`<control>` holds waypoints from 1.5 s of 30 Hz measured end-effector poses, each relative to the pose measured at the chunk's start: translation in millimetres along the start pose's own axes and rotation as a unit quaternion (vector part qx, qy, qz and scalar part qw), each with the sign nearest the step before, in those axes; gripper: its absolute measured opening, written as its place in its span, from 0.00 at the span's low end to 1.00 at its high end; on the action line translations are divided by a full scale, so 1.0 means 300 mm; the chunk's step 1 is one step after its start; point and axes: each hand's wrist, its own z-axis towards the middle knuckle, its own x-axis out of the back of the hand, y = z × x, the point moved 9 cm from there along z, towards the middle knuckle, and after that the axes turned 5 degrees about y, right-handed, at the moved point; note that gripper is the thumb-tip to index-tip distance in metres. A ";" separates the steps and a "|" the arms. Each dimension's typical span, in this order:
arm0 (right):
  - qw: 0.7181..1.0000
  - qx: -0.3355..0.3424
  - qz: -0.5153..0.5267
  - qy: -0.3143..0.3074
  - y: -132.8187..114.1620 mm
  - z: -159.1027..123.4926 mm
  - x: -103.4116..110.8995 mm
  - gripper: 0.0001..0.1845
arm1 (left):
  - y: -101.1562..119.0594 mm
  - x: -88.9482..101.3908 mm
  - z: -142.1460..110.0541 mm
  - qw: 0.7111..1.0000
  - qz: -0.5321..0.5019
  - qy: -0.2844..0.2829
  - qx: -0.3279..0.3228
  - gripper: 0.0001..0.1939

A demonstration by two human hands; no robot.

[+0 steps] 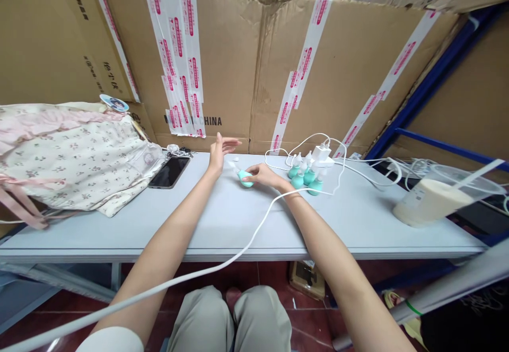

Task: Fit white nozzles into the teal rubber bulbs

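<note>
My right hand [263,175] grips a teal squeeze bulb [245,178] from its right side. The bulb lies tilted at the table top, its clear nozzle pointing up and left. Just left of it, my left hand [221,153] is held open on edge, fingers stretched to the right and holding nothing. A small white piece [235,159] sits between that hand and the nozzle; its kind is too small to tell. Several similar teal bulbs [307,177] with clear nozzles stand upright in a group right of my right hand.
A white cable [254,235] crosses over my right forearm. Behind the bulbs is a white charger [321,153]. A phone [170,173] and a floral bag [79,156] lie left on the grey table [238,225]. A plastic drink cup [433,198] tilts at right. Cardboard [234,66] walls the back.
</note>
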 end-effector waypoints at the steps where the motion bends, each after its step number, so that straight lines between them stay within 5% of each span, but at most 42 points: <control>1: 1.000 0.006 -0.016 0.005 -0.004 0.000 0.000 0.21 | -0.003 -0.006 -0.003 1.000 0.000 -0.006 0.008 0.40; 7: 1.000 0.012 -0.027 0.009 -0.006 0.004 -0.001 0.23 | -0.012 0.002 0.001 0.999 0.037 0.002 0.021 0.38; 13: 0.997 0.009 -0.026 0.072 -0.001 0.004 0.065 0.21 | -0.007 -0.030 -0.003 0.977 0.177 -0.112 -0.038 0.25; 19: 0.992 0.022 -0.061 0.109 0.000 0.000 0.103 0.19 | -0.063 0.023 0.011 0.967 0.215 -0.132 -0.038 0.26; 25: 0.981 0.083 -0.111 0.136 -0.029 0.000 0.107 0.17 | -0.121 0.032 0.014 0.970 0.191 -0.150 0.025 0.23; 45: 0.980 0.119 -0.043 0.156 -0.073 -0.024 0.109 0.24 | -0.059 -0.024 -0.031 0.978 0.143 -0.151 -0.017 0.17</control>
